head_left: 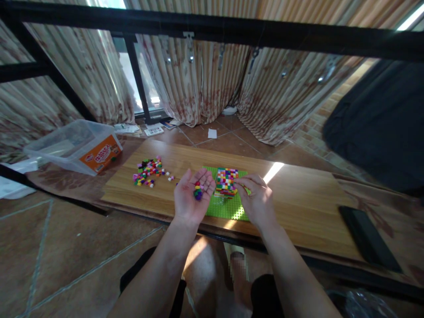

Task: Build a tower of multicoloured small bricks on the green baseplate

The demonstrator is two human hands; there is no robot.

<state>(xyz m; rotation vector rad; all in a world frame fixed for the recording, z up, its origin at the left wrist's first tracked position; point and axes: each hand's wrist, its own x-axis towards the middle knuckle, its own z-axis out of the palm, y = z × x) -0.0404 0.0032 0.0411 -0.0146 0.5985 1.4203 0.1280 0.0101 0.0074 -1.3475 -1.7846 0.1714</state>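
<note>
My left hand [193, 196] is turned palm up and cupped, with several small coloured toy bricks [198, 192] lying in it. Just to its right, a multicoloured block of stacked bricks [226, 180] stands on a green studded baseplate [223, 211]. My right hand [256, 196] is at the right side of this stack, thumb and forefinger pinched together by its upper edge. Whatever lies between those fingertips is too small to make out.
Loose bricks [149, 170] are heaped on the left part of the wooden board [298, 198]. A clear plastic box [76, 145] with an orange label stands beyond its left end. A black flat object [369, 238] lies at the right end. A dark rail [212, 26] crosses above.
</note>
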